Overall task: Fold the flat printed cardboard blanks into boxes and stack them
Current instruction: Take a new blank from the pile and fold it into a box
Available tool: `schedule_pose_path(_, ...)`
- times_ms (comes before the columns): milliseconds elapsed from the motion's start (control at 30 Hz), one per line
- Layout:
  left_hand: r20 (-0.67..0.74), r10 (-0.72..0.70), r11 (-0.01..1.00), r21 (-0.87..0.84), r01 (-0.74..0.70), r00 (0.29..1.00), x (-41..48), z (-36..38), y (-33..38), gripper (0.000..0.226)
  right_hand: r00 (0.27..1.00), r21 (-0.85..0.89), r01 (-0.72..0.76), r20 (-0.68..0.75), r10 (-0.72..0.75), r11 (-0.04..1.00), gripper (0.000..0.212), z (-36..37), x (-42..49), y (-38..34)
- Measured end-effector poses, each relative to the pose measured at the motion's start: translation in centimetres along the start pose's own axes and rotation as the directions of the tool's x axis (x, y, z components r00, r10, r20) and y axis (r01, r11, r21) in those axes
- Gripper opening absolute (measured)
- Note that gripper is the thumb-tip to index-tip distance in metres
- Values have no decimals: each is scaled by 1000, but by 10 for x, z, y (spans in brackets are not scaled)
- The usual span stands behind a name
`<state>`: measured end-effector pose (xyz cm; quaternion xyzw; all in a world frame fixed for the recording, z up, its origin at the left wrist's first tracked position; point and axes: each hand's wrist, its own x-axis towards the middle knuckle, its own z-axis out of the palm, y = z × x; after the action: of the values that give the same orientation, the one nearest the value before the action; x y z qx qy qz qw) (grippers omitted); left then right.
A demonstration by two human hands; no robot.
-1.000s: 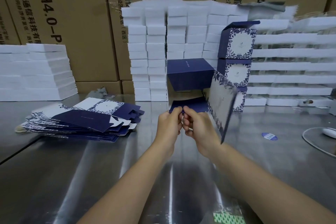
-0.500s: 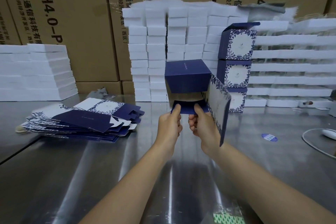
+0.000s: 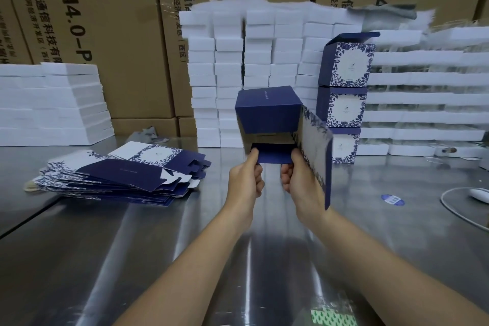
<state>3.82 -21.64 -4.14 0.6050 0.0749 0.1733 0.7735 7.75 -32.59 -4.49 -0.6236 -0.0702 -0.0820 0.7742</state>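
You hold the half-folded box (image 3: 267, 111) at the centre of the frame, raised above the counter (image 3: 158, 246), its open end facing you. Your left hand (image 3: 244, 180) pinches the left edge of its navy bottom flap (image 3: 274, 156), and your right hand (image 3: 301, 182) pinches the right edge, beside the printed side panel (image 3: 315, 151). The flat blanks (image 3: 119, 174) lie piled at left. Three folded boxes (image 3: 346, 87) stand stacked right of centre.

A half-formed navy box (image 3: 267, 111) in left hand (image 3: 244, 180) and right hand (image 3: 301, 180) (flat blanks (image 3: 127, 172) at left)
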Motion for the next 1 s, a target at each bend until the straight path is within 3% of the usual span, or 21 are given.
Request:
schedule_pose_path(133,-8,39,999,-24,-39,999,0,-1,0,46,980,-72,57,194,-42,996,48,-3,1,-3)
schedule_pose_path(233,-83,34,999,-25,-36,996,6,-8,5,47,937,-313,157,348,-41,937,41,-10,2,-5)
schedule_pose_path(300,-126,53,999,3,-53,991,11,-14,9,46,935,-429,228,348,-73,874,31,-16,4,-3)
schedule_pose_path(400,-172,133,988,100,-117,976,14,-21,12,50,932,-465,342,276,-234,816,19,-33,11,7)
schedule_pose_path(500,-193,246,947,256,-193,950,15,-27,13,49,983,-504,128,177,-43,854,37,-50,16,14)
schedule_pose_path(533,-195,283,930,297,-219,939,16,-29,14,50,983,-505,155,165,-82,849,49,-52,18,12)
schedule_pose_path(567,-192,316,915,320,-245,929,16,-29,13,52,961,-502,275,163,-223,820,63,-51,18,7)
schedule_pose_path(633,-171,354,905,312,-291,919,18,-29,12,55,806,-533,573,230,-545,623,88,-45,22,-3)
schedule_pose_path(667,-143,359,909,276,-311,922,18,-28,11,52,745,-547,640,270,-610,539,92,-42,25,-6)
schedule_pose_path(733,-74,350,924,193,-331,934,16,-26,12,35,717,-546,675,327,-616,496,81,-39,28,-4)
schedule_pose_path(800,-46,341,936,108,-335,939,13,-23,15,33,720,-561,670,330,-610,487,64,-38,29,1)
schedule_pose_path(900,-18,402,913,86,-400,915,11,-23,17,34,776,-518,613,252,-578,597,39,-37,28,0)
schedule_pose_path(1000,35,484,855,195,-481,874,11,-26,13,34,805,-430,578,162,-570,694,27,-34,23,-5)
